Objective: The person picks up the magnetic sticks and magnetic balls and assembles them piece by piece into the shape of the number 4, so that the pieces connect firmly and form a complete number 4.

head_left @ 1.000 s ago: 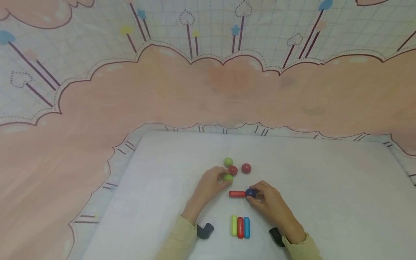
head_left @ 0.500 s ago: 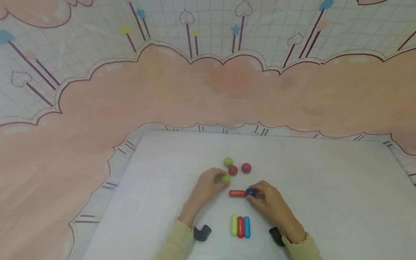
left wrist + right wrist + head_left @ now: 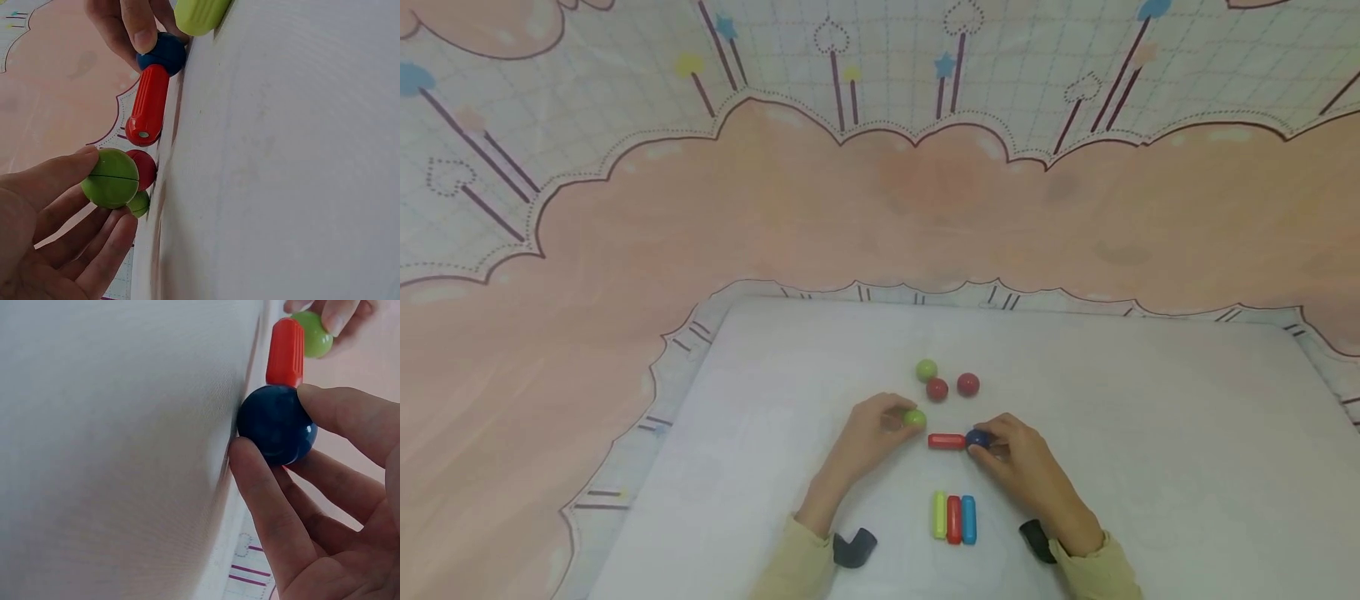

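Observation:
Between thumb and fingers my left hand [image 3: 867, 437] pinches a green ball [image 3: 110, 179] with a seam round its middle. My right hand [image 3: 1028, 463] grips a dark blue ball [image 3: 276, 425]. A red ribbed rod [image 3: 946, 442] is joined end-on to that blue ball and points left, toward the green one. The rod's free end shows a small metallic dot in the left wrist view. A short gap separates the green ball from this end in the head view.
Beyond the hands lie a green ball [image 3: 927, 370] and two red balls, one [image 3: 937, 389] close beside it, another [image 3: 968, 384] to the right. Nearer stand a yellow-green rod [image 3: 939, 515], a red rod [image 3: 954, 520] and a blue rod [image 3: 969, 520] side by side on the white table [image 3: 715, 500].
My left hand has drawn the green ball left and nearer, away from the red ball it was beside. The right hand, blue ball and red rod have stayed almost still.

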A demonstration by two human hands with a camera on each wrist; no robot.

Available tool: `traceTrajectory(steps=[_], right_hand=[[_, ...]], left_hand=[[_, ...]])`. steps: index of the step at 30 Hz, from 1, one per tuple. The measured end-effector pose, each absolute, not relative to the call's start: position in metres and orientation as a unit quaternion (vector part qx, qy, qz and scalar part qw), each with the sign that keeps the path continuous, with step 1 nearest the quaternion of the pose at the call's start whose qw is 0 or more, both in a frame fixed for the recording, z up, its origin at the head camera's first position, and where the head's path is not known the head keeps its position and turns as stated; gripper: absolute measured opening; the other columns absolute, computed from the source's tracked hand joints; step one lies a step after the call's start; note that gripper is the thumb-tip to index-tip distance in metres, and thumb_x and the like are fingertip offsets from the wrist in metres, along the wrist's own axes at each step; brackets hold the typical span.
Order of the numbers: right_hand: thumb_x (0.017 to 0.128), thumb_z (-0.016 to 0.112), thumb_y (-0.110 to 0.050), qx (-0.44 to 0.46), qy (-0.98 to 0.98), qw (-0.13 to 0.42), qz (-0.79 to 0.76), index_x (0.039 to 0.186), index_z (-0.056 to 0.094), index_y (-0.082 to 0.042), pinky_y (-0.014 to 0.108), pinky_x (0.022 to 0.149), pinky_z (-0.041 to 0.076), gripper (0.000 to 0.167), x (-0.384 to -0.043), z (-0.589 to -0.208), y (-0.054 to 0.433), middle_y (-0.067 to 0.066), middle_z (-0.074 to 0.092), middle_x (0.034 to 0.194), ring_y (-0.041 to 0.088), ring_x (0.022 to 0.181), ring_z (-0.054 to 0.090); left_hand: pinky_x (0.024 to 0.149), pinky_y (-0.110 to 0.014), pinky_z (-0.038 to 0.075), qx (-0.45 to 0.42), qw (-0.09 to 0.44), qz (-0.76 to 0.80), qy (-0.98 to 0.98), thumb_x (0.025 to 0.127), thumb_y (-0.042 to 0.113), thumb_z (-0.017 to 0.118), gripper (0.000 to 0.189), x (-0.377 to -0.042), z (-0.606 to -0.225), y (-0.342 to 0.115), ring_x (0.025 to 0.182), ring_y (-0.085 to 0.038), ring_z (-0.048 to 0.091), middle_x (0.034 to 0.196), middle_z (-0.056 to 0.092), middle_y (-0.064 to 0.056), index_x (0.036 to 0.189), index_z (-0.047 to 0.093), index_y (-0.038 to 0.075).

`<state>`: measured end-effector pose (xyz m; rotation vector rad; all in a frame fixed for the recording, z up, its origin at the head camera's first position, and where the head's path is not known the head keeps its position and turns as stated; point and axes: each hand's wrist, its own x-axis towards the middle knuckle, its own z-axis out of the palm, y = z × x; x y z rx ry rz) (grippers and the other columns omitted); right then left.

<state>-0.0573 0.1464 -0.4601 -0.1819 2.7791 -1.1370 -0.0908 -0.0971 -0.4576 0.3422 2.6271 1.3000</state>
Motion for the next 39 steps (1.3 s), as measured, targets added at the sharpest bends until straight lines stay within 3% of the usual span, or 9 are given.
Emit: traceTrajectory(steps=[24,39], right_hand=[[0.088,0.076,-0.017,-0.075,0.925,0.052,-0.369,0.113,0.071,-0.003,0.034,0.085,0.058,0.029,-0.055,-0.462,0.146,0.003,0.067,0.101,0.014,0.093,0.067],[0.088,0.075,-0.018,-0.082,0.93,0.043,-0.354,0.112,0.072,-0.004,0.037,0.086,0.058,0.028,-0.055,-0.461,0.146,0.004,0.068,0.103,0.016,0.094,0.066]], left_hand=[[0.082,-0.026,0.056,0.115,0.101,0.437,0.886,0.088,0.03,0.075,0.031,-0.079,-0.462,-0.103,0.092,-0.011,0.067,0.109,0.07,0.004,0.115,0.068,0.018],[0.083,-0.026,0.055,0.113,0.124,0.438,0.883,0.089,0.032,0.074,0.031,-0.077,-0.465,-0.096,0.093,-0.01,0.066,0.107,0.07,0.006,0.117,0.068,0.019]])
